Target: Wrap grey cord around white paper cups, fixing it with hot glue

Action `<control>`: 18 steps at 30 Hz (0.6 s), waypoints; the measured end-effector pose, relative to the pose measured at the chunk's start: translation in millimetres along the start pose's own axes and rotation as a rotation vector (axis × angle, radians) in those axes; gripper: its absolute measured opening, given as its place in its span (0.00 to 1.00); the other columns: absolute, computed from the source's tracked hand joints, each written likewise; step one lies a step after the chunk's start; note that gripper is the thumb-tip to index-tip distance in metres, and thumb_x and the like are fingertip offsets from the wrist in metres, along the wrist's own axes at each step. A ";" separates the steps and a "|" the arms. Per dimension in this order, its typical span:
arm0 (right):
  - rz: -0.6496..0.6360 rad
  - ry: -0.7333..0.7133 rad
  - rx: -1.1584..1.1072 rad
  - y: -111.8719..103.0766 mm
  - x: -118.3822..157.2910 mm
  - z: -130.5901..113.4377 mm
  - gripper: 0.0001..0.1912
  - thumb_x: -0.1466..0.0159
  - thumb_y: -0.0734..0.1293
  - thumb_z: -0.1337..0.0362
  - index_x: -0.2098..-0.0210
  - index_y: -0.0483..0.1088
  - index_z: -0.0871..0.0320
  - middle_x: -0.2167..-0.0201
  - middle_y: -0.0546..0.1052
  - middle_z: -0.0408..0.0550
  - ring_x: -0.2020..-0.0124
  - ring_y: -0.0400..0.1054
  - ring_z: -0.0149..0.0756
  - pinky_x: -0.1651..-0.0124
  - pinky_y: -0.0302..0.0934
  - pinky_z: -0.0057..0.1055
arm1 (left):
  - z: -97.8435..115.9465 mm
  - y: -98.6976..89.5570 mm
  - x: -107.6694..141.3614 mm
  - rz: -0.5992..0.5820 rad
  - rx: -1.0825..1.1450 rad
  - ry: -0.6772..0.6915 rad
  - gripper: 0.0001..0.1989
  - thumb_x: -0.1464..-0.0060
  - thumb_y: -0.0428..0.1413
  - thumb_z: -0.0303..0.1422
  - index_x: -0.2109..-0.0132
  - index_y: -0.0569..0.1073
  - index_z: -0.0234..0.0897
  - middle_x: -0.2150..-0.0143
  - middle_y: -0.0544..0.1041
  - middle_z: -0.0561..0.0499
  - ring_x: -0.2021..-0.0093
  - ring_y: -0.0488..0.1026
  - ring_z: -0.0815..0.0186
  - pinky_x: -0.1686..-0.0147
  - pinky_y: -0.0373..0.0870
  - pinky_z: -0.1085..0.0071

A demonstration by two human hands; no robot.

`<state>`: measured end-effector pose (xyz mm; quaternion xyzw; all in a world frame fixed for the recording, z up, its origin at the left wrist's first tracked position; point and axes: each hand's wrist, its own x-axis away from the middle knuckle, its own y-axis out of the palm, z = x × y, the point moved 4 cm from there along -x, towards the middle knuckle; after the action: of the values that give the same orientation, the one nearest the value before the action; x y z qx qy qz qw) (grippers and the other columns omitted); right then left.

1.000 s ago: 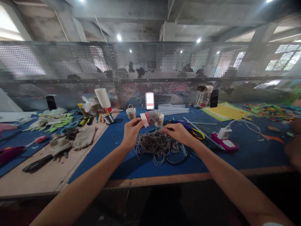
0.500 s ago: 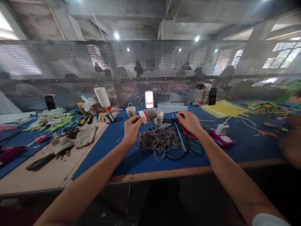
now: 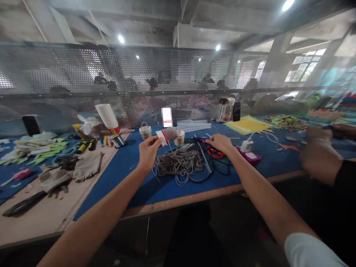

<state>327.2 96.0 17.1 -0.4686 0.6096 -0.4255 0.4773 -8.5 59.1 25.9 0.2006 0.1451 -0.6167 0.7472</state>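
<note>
My left hand (image 3: 148, 151) is closed on a paper cup (image 3: 167, 136), tilted on its side. Grey cord is wound around much of the cup, and a strand hangs from it to a loose heap of grey cord (image 3: 179, 163) on the blue table mat. My right hand (image 3: 219, 143) is beyond the heap on the right, its fingers curled together at the end of a blue tool (image 3: 198, 139). What is between those fingertips is hidden. Scissors with red handles (image 3: 214, 152) lie just below this hand, beside a translucent stick (image 3: 204, 157) and a black cable (image 3: 222, 171).
Two cord-wrapped cups (image 3: 145, 130) stand behind the held one. At left are stacked paper cups (image 3: 107, 118), gloves (image 3: 88, 166) and green scraps (image 3: 39, 146). A pink power block (image 3: 251, 156) and yellow sheets (image 3: 246, 125) lie right, near another person's arm (image 3: 319, 159). A mesh screen (image 3: 116, 70) rises behind.
My right hand has come down to the blue tool. My left hand still holds the cup. The view has turned right, showing more of the other person's arm.
</note>
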 end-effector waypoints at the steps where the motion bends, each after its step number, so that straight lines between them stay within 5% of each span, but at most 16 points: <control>1: -0.018 0.002 -0.002 3.1 -2.4 -1.9 0.24 0.36 0.63 0.45 0.59 0.77 0.60 0.55 0.79 0.63 0.50 0.73 0.51 0.50 0.62 0.40 | -0.6 0.0 -0.1 -0.003 -0.002 -0.001 0.12 0.53 0.64 0.38 0.64 0.82 0.35 0.70 0.79 0.51 0.71 0.70 0.68 0.65 0.69 0.71; 8: -0.071 0.034 -0.114 14.4 -12.9 2.5 0.22 0.38 0.66 0.47 0.66 0.77 0.62 0.59 0.80 0.64 0.54 0.75 0.54 0.54 0.64 0.40 | -4.7 -0.5 -2.0 -0.028 -0.005 -0.003 0.12 0.53 0.64 0.39 0.63 0.81 0.34 0.70 0.78 0.51 0.71 0.71 0.68 0.64 0.68 0.71; 13: -0.065 0.016 -0.300 19.3 -14.9 13.8 0.18 0.34 0.63 0.52 0.69 0.75 0.60 0.72 0.80 0.54 0.67 0.77 0.42 0.62 0.64 0.31 | -5.0 -1.0 -1.4 -0.036 -0.018 0.000 0.12 0.52 0.63 0.39 0.64 0.81 0.34 0.70 0.78 0.51 0.71 0.70 0.68 0.65 0.68 0.72; 18: 0.020 -0.024 -0.521 20.1 -19.7 15.3 0.15 0.33 0.61 0.57 0.62 0.72 0.63 0.71 0.81 0.52 0.75 0.73 0.34 0.70 0.63 0.28 | -6.4 -2.1 -1.2 -0.028 -0.045 -0.006 0.12 0.53 0.63 0.39 0.65 0.81 0.34 0.71 0.78 0.52 0.71 0.70 0.68 0.66 0.68 0.72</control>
<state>340.9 118.2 -1.5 -0.5747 0.6975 -0.2438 0.3518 -10.5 62.9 20.5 0.1800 0.1595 -0.6245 0.7431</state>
